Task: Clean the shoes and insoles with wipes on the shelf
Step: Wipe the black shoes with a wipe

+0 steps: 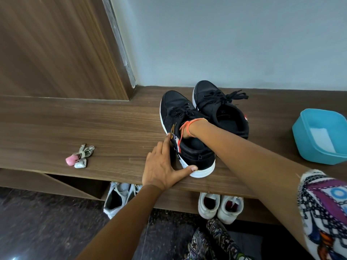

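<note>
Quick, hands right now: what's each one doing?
Left hand: open, fingers and thumb braced against the near black shoe.
Right hand: reaching inside that shoe, fingers hidden; cannot tell.

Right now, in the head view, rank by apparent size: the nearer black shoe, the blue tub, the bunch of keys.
1. nearer black shoe and blue tub: about alike, and the frame edge cuts the tub, so unranked.
2. bunch of keys: clearly smallest.

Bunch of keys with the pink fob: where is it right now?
In the head view the bunch of keys lies on the left part of the wooden shelf, well left of the left hand that touches the nearer black sneaker.
</note>
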